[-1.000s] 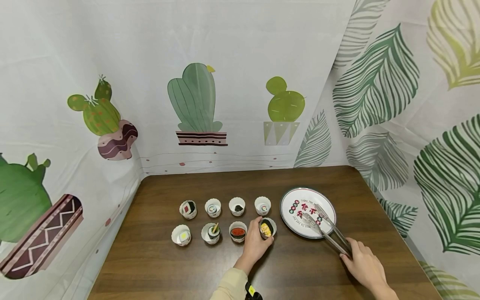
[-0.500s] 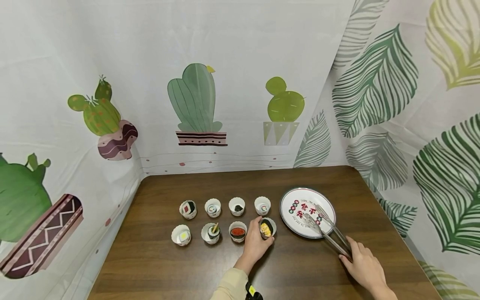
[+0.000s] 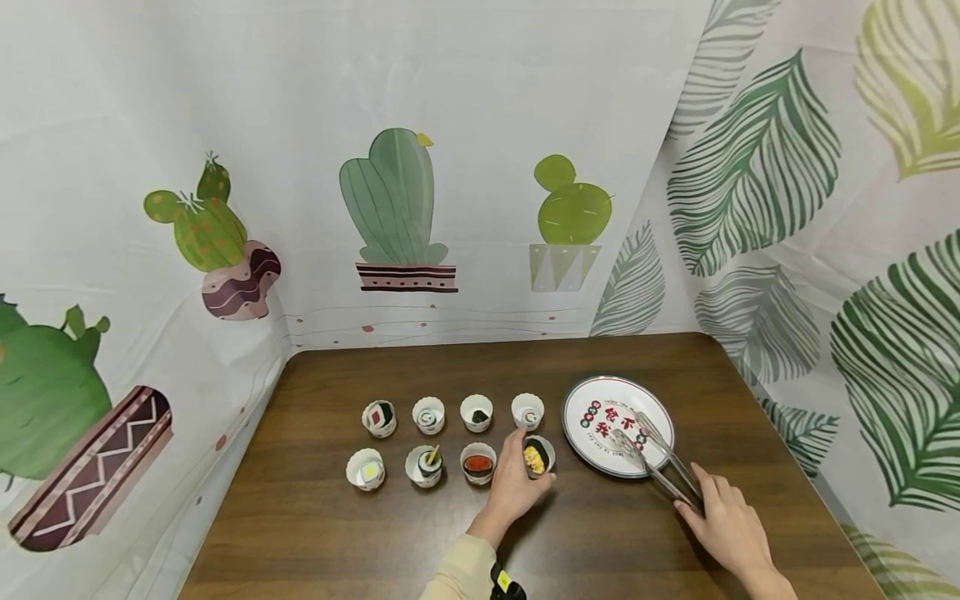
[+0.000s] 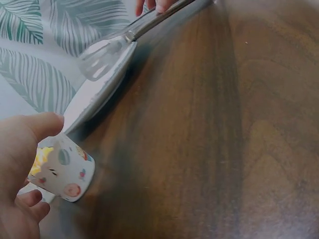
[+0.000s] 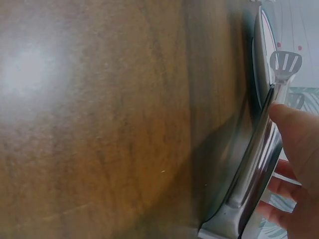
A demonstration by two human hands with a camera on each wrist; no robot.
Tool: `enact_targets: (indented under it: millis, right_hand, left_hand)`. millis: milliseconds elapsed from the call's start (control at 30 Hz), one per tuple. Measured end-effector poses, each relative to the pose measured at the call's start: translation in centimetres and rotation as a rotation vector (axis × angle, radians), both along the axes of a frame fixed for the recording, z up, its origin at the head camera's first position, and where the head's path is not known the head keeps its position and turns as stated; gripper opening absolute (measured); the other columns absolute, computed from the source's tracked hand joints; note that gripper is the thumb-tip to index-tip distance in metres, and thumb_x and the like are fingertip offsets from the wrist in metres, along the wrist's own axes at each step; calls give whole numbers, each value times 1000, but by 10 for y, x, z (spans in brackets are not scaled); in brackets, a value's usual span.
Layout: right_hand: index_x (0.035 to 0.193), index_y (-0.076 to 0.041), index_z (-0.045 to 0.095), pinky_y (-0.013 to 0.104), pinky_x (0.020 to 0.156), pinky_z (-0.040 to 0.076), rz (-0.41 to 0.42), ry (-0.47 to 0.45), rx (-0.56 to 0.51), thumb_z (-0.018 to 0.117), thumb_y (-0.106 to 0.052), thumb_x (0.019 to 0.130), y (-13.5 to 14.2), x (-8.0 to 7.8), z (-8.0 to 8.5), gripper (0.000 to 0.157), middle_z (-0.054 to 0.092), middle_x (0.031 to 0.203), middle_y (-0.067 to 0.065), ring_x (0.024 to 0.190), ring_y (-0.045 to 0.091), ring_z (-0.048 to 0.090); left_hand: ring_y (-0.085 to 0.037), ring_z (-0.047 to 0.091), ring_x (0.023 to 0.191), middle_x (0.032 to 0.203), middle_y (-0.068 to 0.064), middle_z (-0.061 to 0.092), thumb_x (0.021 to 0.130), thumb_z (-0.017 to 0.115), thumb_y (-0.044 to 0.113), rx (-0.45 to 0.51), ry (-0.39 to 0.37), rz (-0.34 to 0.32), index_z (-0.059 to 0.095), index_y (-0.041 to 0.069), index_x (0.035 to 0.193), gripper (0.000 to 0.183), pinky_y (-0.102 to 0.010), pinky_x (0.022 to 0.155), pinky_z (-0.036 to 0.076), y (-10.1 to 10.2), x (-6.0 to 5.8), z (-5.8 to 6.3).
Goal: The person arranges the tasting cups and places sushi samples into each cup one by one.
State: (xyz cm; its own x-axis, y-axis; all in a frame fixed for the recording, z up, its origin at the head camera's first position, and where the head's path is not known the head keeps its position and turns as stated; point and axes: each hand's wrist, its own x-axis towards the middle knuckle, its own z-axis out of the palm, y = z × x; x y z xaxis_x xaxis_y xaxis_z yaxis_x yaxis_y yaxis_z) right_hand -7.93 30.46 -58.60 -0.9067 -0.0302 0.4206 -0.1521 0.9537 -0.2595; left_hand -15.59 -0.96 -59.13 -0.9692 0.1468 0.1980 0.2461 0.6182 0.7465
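My left hand [image 3: 514, 485] holds a small white paper cup [image 4: 72, 169] with a piece of sushi [image 3: 535, 457] in it, yellow on top with a dark wrap. The thumb is on one side of the cup and the fingers on the other. Metal tongs [image 5: 256, 167] are in my right hand [image 3: 723, 525], its thumb and fingers on opposite sides of the arms. Their slotted tips stand apart over the round white plate [image 3: 600, 387], which bears red characters and a dark rim. Whether the tips touch the plate cannot be told.
Several more paper cups stand in two rows to the left, among them one with a red-topped sushi [image 3: 478, 464] and one with a rolled piece [image 3: 429, 463]. The brown wooden table [image 3: 337, 542] ends at patterned cloth [image 3: 480, 308] behind and at the sides.
The camera view has shifted slightly. My left thumb and fingers have moved a little around the cup. The right hand, tongs and plate look the same.
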Motion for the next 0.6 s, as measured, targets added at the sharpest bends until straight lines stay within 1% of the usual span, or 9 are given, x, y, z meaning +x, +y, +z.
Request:
enact_targets:
  millis: [167,267,433,600]
  right_hand:
    - [121,-1,53,53,51,41,13,55,11,77,-23,69,-1,-6,6,62,57,100,23,82,44,55]
    - [121,-2,53,54,55,41,7,52,13,74,-24,74,-4,-9,11,56,56,104,21,87,44,54]
    - [121,-4,53,55,65,38,13,39,16,69,-21,80,-11,-15,22,47,53,111,18,98,41,50]
    - [119,-5,55,55,72,37,47,40,28,67,-16,80,-18,-25,32,42,53,113,14,104,37,47]
  left_hand:
    - [-26,43,124,139,-12,40,68,78,29,-22,5,-20,32,4,140,88,-42,99,38,-2,-1,10]
    - [-25,42,125,140,-9,38,70,77,31,-39,14,-36,32,6,140,87,-42,99,38,-4,-1,17]
    - [-22,42,125,139,-5,39,70,76,31,-76,67,-65,35,9,139,83,-40,99,38,-11,-1,28]
    - [-21,41,126,139,-3,40,72,74,29,-109,131,-97,39,8,135,75,-40,98,39,-23,-3,38]
